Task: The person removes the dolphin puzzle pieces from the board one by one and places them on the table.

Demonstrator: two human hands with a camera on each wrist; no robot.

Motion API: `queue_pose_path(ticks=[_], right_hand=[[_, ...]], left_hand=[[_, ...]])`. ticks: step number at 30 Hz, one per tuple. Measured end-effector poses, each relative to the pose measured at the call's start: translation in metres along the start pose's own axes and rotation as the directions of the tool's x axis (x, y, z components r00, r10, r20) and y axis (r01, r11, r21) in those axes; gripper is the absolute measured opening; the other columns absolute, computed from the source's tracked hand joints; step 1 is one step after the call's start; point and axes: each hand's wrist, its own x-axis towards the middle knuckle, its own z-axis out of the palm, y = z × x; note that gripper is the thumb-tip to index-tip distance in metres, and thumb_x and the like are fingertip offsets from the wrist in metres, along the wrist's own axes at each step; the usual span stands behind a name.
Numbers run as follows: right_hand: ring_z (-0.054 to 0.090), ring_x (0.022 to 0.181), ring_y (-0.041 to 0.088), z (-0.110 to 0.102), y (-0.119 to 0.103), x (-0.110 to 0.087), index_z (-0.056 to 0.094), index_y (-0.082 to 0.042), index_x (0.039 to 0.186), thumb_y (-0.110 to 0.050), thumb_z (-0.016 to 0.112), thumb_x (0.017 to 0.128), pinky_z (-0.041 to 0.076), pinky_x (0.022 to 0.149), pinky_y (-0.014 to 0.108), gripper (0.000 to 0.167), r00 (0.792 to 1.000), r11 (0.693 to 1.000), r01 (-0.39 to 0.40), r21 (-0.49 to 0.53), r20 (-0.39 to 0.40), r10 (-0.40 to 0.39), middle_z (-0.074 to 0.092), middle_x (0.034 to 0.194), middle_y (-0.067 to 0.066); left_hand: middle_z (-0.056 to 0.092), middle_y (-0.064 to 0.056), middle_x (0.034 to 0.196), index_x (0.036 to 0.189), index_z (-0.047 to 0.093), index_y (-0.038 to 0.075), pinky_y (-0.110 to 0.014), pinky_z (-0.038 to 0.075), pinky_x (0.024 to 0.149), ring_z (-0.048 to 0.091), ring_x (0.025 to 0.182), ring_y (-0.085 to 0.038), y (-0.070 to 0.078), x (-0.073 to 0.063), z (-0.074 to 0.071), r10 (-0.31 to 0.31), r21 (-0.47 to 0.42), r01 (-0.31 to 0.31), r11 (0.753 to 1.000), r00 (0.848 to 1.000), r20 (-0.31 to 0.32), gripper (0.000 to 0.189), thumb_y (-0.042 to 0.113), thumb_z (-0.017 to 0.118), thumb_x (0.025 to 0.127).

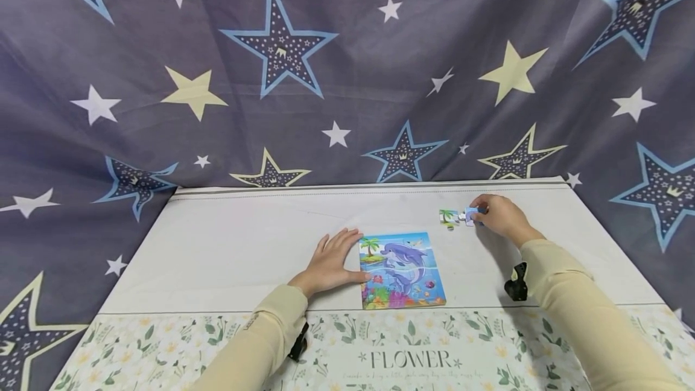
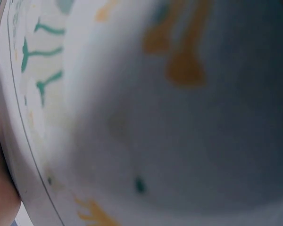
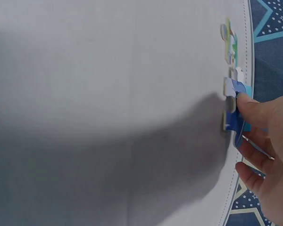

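A square jigsaw puzzle with dolphins, a palm tree and coral lies flat on the table. My left hand rests at its left side, fingers spread and thumb over the edge; in the left wrist view only a sliver of the hand shows. Farther back on the right, my right hand pinches a blue-and-purple puzzle piece between thumb and fingers. Just left of that piece lies a loose palm-tree puzzle piece, with small knobbed parts beside it.
The white table has a floral front band with the word FLOWER. Behind it hangs a dark star-patterned cloth, meeting the table's back edge close beyond my right hand. A black wrist device sits on the right sleeve.
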Motion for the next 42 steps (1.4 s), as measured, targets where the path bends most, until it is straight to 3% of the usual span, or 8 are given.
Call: queue_pose_path(ticks=[6, 13, 17, 22, 33, 42], right_hand=[[0.063, 0.097, 0.039, 0.009, -0.001, 0.002, 0.067, 0.004, 0.113, -0.012, 0.067, 0.093, 0.05, 0.082, 0.054, 0.025, 1.0, 1.0, 0.016, 0.001, -0.02, -0.016, 0.067, 0.109, 0.026], [0.061, 0.093, 0.038, 0.01, -0.003, 0.0, 0.069, 0.003, 0.107, -0.011, 0.069, 0.091, 0.048, 0.081, 0.055, 0.021, 0.996, 0.999, 0.034, 0.011, -0.078, -0.033, 0.066, 0.104, 0.025], [0.062, 0.095, 0.038, 0.012, -0.009, -0.003, 0.069, 0.003, 0.109, -0.011, 0.068, 0.092, 0.049, 0.082, 0.054, 0.021, 0.995, 0.997, 0.034, 0.073, -0.1, -0.027, 0.067, 0.107, 0.024], [0.062, 0.096, 0.037, 0.017, -0.019, -0.005, 0.068, 0.003, 0.11, -0.009, 0.066, 0.094, 0.05, 0.08, 0.048, 0.02, 0.99, 0.979, 0.097, 0.177, -0.118, -0.076, 0.068, 0.105, 0.021], [0.064, 0.089, 0.026, 0.035, -0.042, -0.01, 0.069, 0.0, 0.108, -0.008, 0.071, 0.091, 0.052, 0.078, 0.038, 0.019, 0.977, 0.936, 0.214, 0.279, -0.077, -0.201, 0.07, 0.097, 0.01], [0.063, 0.089, 0.023, 0.046, -0.062, -0.02, 0.07, -0.003, 0.109, -0.009, 0.072, 0.091, 0.054, 0.08, 0.042, 0.019, 0.962, 0.915, 0.262, 0.306, -0.008, -0.273, 0.068, 0.101, 0.007]], left_hand=[[0.026, -0.005, 0.162, 0.155, 0.034, 0.014, -0.051, -0.002, 0.119, 0.014, 0.15, -0.024, -0.008, 0.001, 0.006, 0.008, -0.008, -0.008, 1.0, 1.0, -0.018, 0.097, 0.06, 0.071, 0.078], [0.024, -0.001, 0.162, 0.156, 0.032, 0.017, -0.048, -0.004, 0.119, 0.012, 0.151, -0.02, -0.012, 0.003, 0.009, -0.003, 0.001, 0.003, 1.0, 1.0, -0.015, 0.097, 0.06, 0.071, 0.078], [0.026, -0.003, 0.162, 0.156, 0.032, 0.016, -0.05, -0.003, 0.119, 0.014, 0.15, -0.022, -0.008, 0.002, 0.008, -0.01, 0.0, 0.01, 1.0, 1.0, -0.018, 0.097, 0.059, 0.071, 0.078], [0.028, -0.007, 0.161, 0.154, 0.034, 0.012, -0.054, 0.0, 0.119, 0.016, 0.15, -0.027, 0.0, -0.001, 0.0, -0.009, -0.008, 0.009, 1.0, 1.0, -0.003, 0.095, 0.055, 0.073, 0.08], [0.026, -0.007, 0.162, 0.155, 0.033, 0.012, -0.052, -0.002, 0.119, 0.015, 0.15, -0.026, 0.003, -0.002, -0.002, -0.014, -0.021, 0.014, 1.0, 1.0, 0.007, 0.094, 0.052, 0.074, 0.079], [0.026, -0.007, 0.161, 0.155, 0.033, 0.011, -0.053, -0.001, 0.12, 0.015, 0.15, -0.027, 0.005, -0.002, -0.004, -0.019, -0.013, 0.019, 1.0, 1.0, 0.016, 0.094, 0.052, 0.073, 0.08]])
